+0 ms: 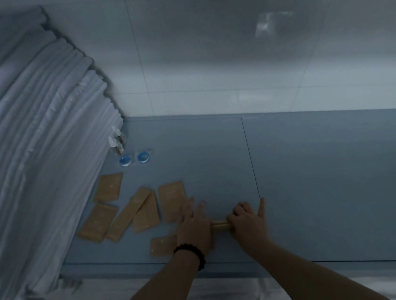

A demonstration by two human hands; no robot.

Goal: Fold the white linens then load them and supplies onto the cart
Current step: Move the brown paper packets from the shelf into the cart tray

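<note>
The right hand (248, 222) is clenched around one end of a short tan bar (219, 224), knuckles up, with one finger sticking out straight ahead. The left hand (194, 226) lies palm down over the bar's other end, its fingers stretched forward and fairly straight. Blur hides its thumb, so I cannot tell whether it grips the bar or only presses on it. A black bead bracelet (191, 254) circles the left wrist. The bar is the same colour as the packets, and whether it is a stack of them is unclear.

Everything sits on a blue-grey counter (327, 180). A tall stack (22, 153) of folded white linens fills the counter's left end. The hands and bar are well to the right of the stack, near the counter's front edge. Between them and the stack lie six flat tan packets. One (109, 188) and another (97, 223) lie just beside the stack's foot. Three more (129, 217) (147, 216) (172, 198) fan out farther right of it, and the last of these reaches under the left fingertips. The sixth (163, 246) lies nearest the front edge, touching the left hand. Beyond the packets, close to the stack's foot, sit two round blue items (124, 160) (143, 157). Small clear-wrapped pieces (117, 143) lie right against the stack behind them. A pale tiled wall (202, 57) rises behind the stack and counter. More white cloth (229, 299) shows below the counter's front.
</note>
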